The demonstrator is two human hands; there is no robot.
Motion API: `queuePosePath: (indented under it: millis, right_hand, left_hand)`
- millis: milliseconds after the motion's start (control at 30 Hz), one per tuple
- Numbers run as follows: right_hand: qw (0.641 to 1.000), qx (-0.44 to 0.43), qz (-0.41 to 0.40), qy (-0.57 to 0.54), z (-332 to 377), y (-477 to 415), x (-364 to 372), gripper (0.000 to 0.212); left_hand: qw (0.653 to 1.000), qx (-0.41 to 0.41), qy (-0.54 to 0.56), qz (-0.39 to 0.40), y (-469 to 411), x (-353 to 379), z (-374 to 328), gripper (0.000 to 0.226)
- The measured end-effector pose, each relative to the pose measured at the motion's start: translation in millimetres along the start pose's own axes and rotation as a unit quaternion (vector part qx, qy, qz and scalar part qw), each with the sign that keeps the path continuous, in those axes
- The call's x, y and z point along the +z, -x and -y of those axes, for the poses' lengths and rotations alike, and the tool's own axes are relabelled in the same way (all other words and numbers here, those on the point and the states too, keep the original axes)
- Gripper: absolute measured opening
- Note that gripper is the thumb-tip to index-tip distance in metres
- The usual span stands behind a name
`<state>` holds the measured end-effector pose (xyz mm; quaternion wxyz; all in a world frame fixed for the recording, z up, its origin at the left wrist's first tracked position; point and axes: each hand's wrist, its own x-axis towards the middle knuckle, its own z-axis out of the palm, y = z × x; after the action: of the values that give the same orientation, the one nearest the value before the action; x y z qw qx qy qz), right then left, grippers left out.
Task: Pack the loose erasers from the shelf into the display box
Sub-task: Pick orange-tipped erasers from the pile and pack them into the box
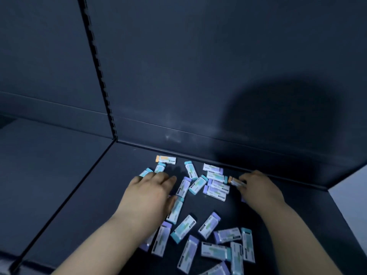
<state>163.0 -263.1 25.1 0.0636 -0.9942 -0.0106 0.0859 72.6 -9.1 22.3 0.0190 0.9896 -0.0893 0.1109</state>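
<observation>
head view showed the gathering step: loose erasers [206,231] lay scattered flat on the dark matte shelf [83,205], none packed yet, and no display box was in sight. the left hand [148,195] rested palm down over several of them, fingers spread and loosely curled; i could not tell whether it gripped any. the right hand [258,185] pinched an orange-tipped eraser [235,182] near the back panel [198,76]. the erasers were small rectangular blocks in glossy paper sleeves with teal, purple or orange ends. the next move likely called for collecting a handful, aligning them, then finding the box.
</observation>
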Motion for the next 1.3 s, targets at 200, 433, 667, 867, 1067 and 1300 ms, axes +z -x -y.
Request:
queuePosePath:
  millis: [200,433,667,867,1067,1300]
  right_hand:
    - [0.999,-0.015,-0.016,0.040,-2,-3,-8,0.016]
    - [0.995,-0.086,-0.051,-0.022,23,36,-14,0.023]
    - [0.992,-0.103,-0.064,-0.044,45,58,-12,0.031]
    - [0.987,-0.139,-0.071,-0.046,76,67,-9,0.034]
    - [0.976,-0.212,-0.035,-0.016,100,96,7,0.030]
    - [0.972,-0.225,-0.052,-0.052,108,111,33,0.030]
  left_hand:
    - [0.999,-0.027,0.001,0.025,-40,-9,15,0.046]
    - [0.992,-0.016,-0.071,0.106,-99,19,30,0.033]
    - [0.987,0.019,-0.096,0.128,-111,29,33,0.029]
    - [0.995,0.084,-0.043,0.040,-78,-12,22,0.037]
    - [0.991,0.123,0.019,0.049,0,-23,41,0.025]
    - [0.993,0.092,0.063,0.028,52,7,48,0.038]
